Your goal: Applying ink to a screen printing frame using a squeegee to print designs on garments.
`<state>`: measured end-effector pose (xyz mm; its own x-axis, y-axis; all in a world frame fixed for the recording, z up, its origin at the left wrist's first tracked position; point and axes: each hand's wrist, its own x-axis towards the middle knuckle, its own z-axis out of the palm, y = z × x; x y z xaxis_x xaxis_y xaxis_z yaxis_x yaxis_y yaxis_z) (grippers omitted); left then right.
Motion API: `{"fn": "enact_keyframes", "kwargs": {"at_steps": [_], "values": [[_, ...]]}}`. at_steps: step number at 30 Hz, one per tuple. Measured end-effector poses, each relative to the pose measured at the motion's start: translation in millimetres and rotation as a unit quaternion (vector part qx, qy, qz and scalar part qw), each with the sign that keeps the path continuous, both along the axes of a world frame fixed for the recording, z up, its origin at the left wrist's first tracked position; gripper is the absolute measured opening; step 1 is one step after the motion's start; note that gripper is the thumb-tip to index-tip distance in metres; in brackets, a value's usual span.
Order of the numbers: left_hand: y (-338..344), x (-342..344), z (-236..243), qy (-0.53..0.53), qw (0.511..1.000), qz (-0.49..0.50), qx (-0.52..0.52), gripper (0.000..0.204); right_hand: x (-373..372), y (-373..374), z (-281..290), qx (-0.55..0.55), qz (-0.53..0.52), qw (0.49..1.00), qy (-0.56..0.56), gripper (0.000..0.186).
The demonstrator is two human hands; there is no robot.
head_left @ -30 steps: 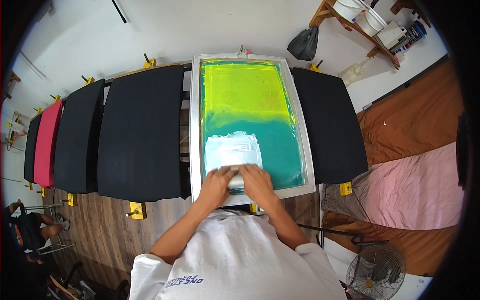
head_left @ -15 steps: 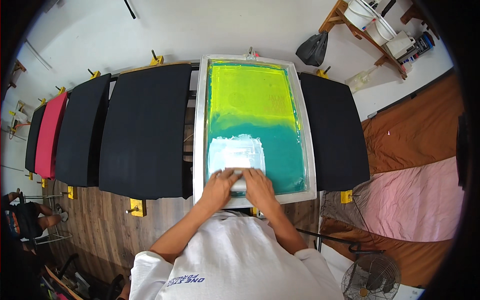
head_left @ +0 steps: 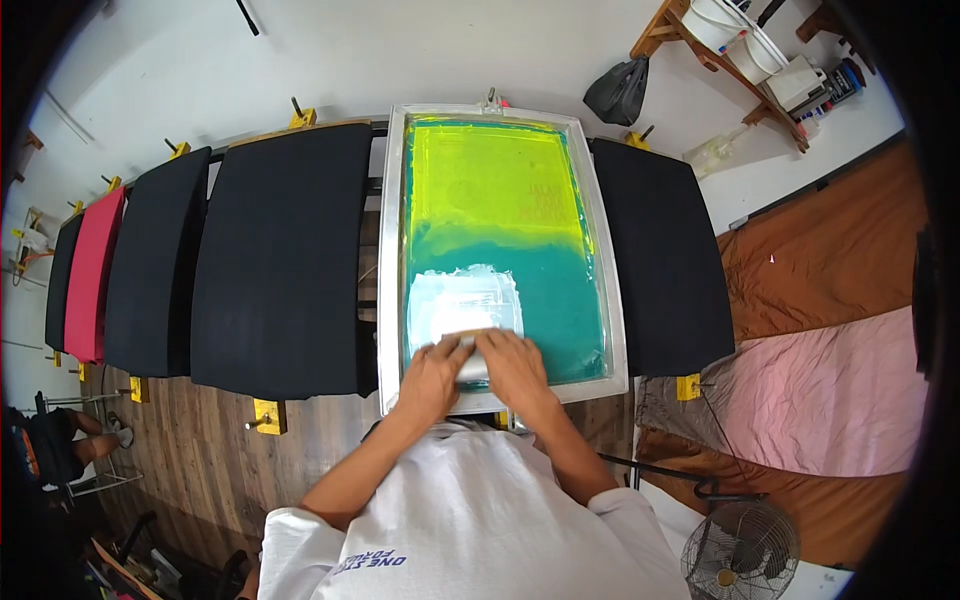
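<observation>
A silk-screen frame [head_left: 611, 300] with a pale metal rim lies in front of me, its mesh yellow-green at the far end and teal nearer. White ink [head_left: 465, 290] covers a squarish patch at the near left of the mesh. At that patch's near edge, my left hand [head_left: 430, 378] and my right hand [head_left: 514, 372] grip a squeegee [head_left: 474, 371] from both sides, fingers curled over its top. Between my hands a pale part of it shows; its blade edge is hidden.
Black-covered boards [head_left: 285, 260] stand in a row to the left, with a pink one [head_left: 95, 275] among them. Another black board [head_left: 665, 255] is at the right. Beyond are a shelf with white buckets [head_left: 712, 25], a black bag [head_left: 617, 92], brown and pink cloth [head_left: 825, 400] and a fan [head_left: 740, 550].
The whole view has shifted slightly to the left. Both hands stay on the squeegee, at nearly the same spot on the screen, and the white patch looks much the same.
</observation>
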<state>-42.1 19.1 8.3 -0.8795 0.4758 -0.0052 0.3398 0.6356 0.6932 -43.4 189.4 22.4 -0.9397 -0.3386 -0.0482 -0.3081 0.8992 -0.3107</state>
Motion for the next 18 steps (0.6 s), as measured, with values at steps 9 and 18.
{"fn": "enact_keyframes", "kwargs": {"at_steps": [9,18], "values": [[-16,11,-25,0.04,0.995,-0.094,-0.016,0.058,36,-15,-32,-0.006,-0.071,0.997,0.019,0.036],[-2,-26,-17,0.024,0.998,0.036,0.041,0.057,-27,-6,-13,-0.016,-0.014,1.0,-0.002,0.035]]}}
